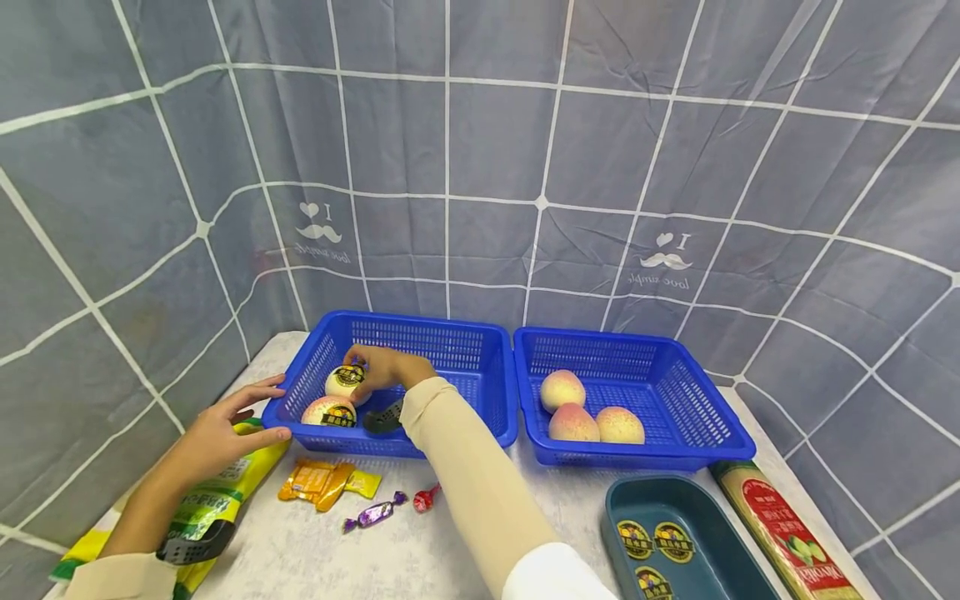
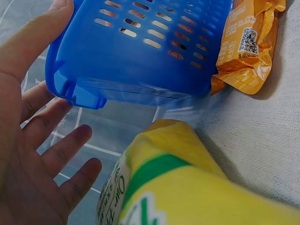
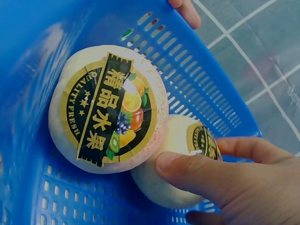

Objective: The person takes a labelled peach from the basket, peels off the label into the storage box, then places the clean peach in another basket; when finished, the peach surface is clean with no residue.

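In the head view my right hand (image 1: 386,369) reaches into the left blue basket (image 1: 480,335). Its thumb and fingers grip a pale peach (image 3: 161,180) bearing a black-and-gold sticker. Right against this fruit, in the right wrist view, sits another stickered peach (image 3: 108,110) with a pinkish side. My left hand (image 1: 213,437) is at the basket's left front corner, its thumb and fingertips at the rim, fingers spread and mostly straight. Under the left forearm lies a yellow-and-green packet (image 2: 183,187).
Beside it, a second blue basket (image 1: 697,408) holds three peaches (image 1: 574,423). In front lie orange-wrapped snacks (image 1: 311,481), a purple candy (image 1: 375,513) and a red lollipop (image 1: 426,498). A teal tray (image 1: 720,533) with stickers and a red-labelled packet (image 1: 787,533) occupy the right.
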`<state>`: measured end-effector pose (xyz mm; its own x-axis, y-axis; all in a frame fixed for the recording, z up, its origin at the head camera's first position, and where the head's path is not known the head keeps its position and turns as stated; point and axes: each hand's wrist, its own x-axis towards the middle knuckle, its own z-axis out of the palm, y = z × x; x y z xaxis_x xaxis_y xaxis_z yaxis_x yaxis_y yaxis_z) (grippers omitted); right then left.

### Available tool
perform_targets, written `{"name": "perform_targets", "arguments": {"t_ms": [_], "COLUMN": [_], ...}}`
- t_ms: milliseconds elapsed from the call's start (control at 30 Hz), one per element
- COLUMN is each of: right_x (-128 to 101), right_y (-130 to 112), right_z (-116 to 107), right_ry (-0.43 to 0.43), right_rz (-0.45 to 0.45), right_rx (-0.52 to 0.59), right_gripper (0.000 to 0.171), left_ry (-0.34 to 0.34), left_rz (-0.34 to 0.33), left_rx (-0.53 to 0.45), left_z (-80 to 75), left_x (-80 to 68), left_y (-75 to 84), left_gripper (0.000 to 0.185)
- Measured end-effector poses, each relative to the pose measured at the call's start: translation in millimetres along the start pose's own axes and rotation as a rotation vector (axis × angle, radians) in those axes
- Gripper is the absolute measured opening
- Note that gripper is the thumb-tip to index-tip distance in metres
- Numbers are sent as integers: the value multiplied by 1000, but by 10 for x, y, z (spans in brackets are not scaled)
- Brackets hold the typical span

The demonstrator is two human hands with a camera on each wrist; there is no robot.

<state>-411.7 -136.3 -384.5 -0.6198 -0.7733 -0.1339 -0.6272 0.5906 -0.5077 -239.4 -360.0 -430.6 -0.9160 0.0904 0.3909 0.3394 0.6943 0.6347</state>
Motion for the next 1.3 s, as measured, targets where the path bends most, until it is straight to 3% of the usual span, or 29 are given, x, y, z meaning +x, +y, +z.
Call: {"name": "perform_targets", "arguments": {"t_ms": [167,433,667,833,967,1133,1300], "right_x": [-37,-124,-421,-917,-1474,-2203,-2752], "right_y": [40,116,129,74,51,187,382], "right_z": [23,-18,-424,-750,-827,-622,-289], "right_ry": [22,21,109,140,139,112,9], "right_rz": [44,2,-59,-174,-250,-306,-266], "right_rx": [-37,-232,-230,-254,-248,-238,-224], "right_gripper": [60,56,59,64,67,67,65], "left_ry": [-6,3,5,-7,-13,-24,-34], "left_rz": [-5,0,9,5,-13,-15,-44], "left_rx": [-20,-15,-13,-22,-18,-38,-47], "left_z": [9,39,24,-3,-42,-25,26], "left_x": [-13,-25,-2,10,6,11,31], "left_y": [10,13,-27,-48,-70,-95,-72], "left_gripper": [55,53,52,53,54,57,60]}}
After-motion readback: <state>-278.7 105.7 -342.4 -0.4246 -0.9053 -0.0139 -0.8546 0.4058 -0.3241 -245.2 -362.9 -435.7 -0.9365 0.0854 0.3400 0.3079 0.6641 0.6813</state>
